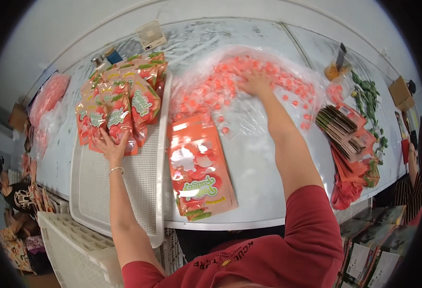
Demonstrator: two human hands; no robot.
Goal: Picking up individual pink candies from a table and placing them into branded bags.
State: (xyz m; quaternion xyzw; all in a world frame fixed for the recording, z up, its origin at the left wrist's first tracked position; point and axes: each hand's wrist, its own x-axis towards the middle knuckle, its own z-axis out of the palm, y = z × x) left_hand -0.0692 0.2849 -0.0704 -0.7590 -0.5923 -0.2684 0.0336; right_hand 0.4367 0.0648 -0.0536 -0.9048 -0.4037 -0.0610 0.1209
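My left hand rests with fingers spread against the front of several filled, shiny red-and-pink pouches. They are heaped in the far part of a white perforated tray. Farther off to the right, my right hand lies over a spread heap of small wrapped red-orange candies, fingers stretched out among them. Clear plastic film lies under and around the candies. Between my arms is a flat stack of matching pouches, printed with fruit, near the table's front edge.
Fanned stacks of flat pouches lie at the right, beside green artificial leaves. A small white fan stands at the back. Pink bags sit far left. Another person is at the left; stacked boxes stand lower right.
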